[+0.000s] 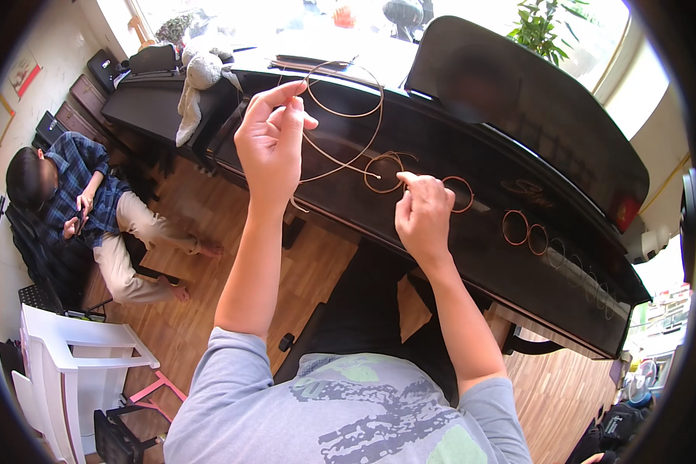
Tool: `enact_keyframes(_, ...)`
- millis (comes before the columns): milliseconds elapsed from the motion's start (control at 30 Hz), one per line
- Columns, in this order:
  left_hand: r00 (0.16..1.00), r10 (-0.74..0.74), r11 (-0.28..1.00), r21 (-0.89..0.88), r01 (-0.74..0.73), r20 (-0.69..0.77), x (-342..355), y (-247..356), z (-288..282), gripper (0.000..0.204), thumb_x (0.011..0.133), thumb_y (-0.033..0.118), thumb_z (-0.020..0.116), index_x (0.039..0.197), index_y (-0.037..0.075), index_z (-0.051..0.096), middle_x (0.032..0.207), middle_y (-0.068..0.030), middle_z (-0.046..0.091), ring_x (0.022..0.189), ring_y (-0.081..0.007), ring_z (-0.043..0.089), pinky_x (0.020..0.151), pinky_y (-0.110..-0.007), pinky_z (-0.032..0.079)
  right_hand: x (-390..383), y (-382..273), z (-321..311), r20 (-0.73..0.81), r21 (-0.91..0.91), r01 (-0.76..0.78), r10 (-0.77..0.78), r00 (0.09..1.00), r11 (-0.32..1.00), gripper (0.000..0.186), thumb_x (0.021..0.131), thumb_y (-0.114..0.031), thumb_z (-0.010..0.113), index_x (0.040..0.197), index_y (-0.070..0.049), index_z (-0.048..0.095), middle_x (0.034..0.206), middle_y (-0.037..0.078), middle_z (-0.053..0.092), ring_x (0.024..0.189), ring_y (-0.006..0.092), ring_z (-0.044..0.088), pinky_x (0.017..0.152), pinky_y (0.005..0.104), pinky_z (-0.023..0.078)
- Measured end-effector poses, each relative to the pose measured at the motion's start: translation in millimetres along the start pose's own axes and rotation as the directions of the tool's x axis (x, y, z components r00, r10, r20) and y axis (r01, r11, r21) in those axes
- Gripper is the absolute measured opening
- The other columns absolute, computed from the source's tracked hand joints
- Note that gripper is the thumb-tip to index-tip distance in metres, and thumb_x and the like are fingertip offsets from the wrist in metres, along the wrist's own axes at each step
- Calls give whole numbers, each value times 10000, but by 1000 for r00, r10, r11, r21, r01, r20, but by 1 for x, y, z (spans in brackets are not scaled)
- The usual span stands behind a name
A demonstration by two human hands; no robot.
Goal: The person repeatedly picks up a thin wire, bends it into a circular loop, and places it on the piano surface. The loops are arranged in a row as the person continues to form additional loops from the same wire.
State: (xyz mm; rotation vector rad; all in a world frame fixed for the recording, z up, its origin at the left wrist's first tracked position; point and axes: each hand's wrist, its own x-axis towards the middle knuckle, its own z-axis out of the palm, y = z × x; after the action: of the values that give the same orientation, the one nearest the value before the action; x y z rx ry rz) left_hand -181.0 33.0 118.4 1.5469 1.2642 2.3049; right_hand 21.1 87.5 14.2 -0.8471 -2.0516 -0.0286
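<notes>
In my raised left hand [271, 151], thumb and fingers pinch a coiled instrument string [381, 93]. Its thin bronze-coloured loops spring open to the right of the hand, and loose ends hang down. My right hand [425, 213] is closed, with its fingertips at the right edge of a smaller brass-coloured string coil [367, 172] over the dark piano lid [332, 143]. Just beyond the right knuckles lies a copper-coloured string coil [472, 195]. Farther right on the lid are a pair of copper coils [505, 229] and several thinner, paler rings.
A dark raised panel [533, 116] stands at the lid's back. A grey plush toy [203, 71] droops over the piano's left end. On the left, a seated person [81, 185] in a checked shirt holds a phone. White furniture [73, 340] stands at lower left.
</notes>
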Motion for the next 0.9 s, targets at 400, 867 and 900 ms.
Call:
enact_keyframes(400,864,-316,876,-229,425,393,-80,82,28,147,952,55,534,1054,-18,610,792,-4,536,491,-2,398,397,-162,344,-7,-62,-147,295,887,-331,157,942,321,238,1029,-156,410,1117,-11,576,611,-23,516,538,45,484,527,194,378)
enact_keyframes(867,518,-348,810,-27,585,781,-178,85,80,276,983,216,516,1188,32,535,873,-38,617,557,-17,476,487,-184,404,-122,-28,-200,520,827,-559,442,730,-50,263,1019,-209,451,1024,-1,610,537,-100,313,440,4,228,416,205,179)
enact_keyframes(900,498,-346,793,-36,608,795,-175,83,84,259,986,232,511,1147,33,552,836,-35,623,549,-19,475,486,-186,400,-121,-27,-201,526,824,-565,432,733,-46,263,1017,-210,457,1023,-2,616,538,-102,319,441,3,231,416,204,180)
